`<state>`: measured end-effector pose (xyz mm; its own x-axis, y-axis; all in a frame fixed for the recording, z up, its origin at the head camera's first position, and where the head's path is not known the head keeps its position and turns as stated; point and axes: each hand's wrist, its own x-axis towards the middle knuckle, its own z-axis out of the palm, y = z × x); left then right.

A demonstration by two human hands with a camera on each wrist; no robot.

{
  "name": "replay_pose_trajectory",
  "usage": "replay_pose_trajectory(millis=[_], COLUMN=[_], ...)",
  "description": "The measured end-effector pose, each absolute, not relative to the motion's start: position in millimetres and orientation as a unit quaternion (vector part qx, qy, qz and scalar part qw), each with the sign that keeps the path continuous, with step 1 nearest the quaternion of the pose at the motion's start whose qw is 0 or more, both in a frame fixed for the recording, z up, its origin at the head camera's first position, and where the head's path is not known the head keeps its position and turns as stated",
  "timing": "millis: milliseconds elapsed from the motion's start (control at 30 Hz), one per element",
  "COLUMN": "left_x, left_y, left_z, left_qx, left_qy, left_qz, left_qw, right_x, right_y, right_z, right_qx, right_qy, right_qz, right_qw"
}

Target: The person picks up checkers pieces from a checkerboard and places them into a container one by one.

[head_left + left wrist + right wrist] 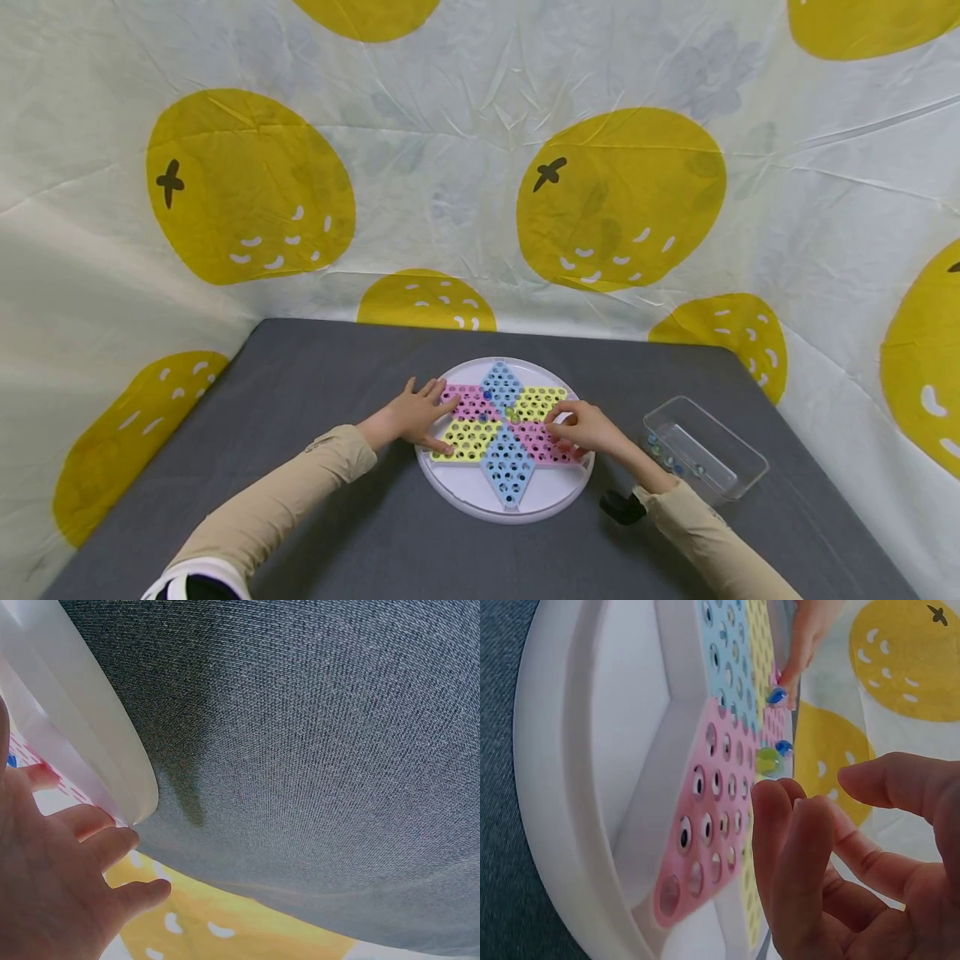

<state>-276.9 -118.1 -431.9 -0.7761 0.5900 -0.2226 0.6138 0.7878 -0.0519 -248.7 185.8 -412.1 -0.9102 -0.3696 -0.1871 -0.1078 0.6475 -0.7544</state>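
A round white Chinese checkers board (459, 492) lies on the table, its star of holes in pink, yellow and blue. Two blue marbles (487, 395) and a yellow-green marble (768, 761) sit near the middle of the star. My left hand (420, 412) is at the board's left edge with fingers spread, the fingers reaching over the rim. Over the right side of the star hovers my right hand (581, 425), fingers loosely bent. In the right wrist view its thumb stands apart from the fingers, and no marble shows between them.
A clear plastic box (738, 429) stands right of the board, with several marbles (663, 454) at its near left side. Dark grey cloth (337, 358) covers the table. Behind it hangs a pale curtain (435, 192) with yellow fruit shapes.
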Motion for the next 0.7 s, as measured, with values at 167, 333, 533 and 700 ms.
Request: replay_pose_trajectory(millis=[167,333,533,700], left_x=[-278.1,-278.1,-278.1,-278.3], left_y=[-117.7,-117.7,-117.4,-116.9], left_z=[-433.6,-433.4,-433.9,-434.1], left_qx=[0.321,0.320,0.317,0.316], left_qy=[0.940,0.941,0.941,0.941], left_qz=[-0.062,-0.061,-0.068,-0.071], left_qw=[0.095,0.096,0.100,0.101], right_x=[-254.3,-258.8,-261.9,-264.6], right_y=[176.8,166.9,155.1,148.7], right_z=[-418.3,-423.3,-425.7,-426.8], right_qx=[-0.127,-0.130,-0.109,-0.095], right_qy=[0.902,0.906,0.905,0.899], right_qz=[-0.382,-0.377,-0.388,-0.405], right_qw=[0.154,0.142,0.133,0.133])
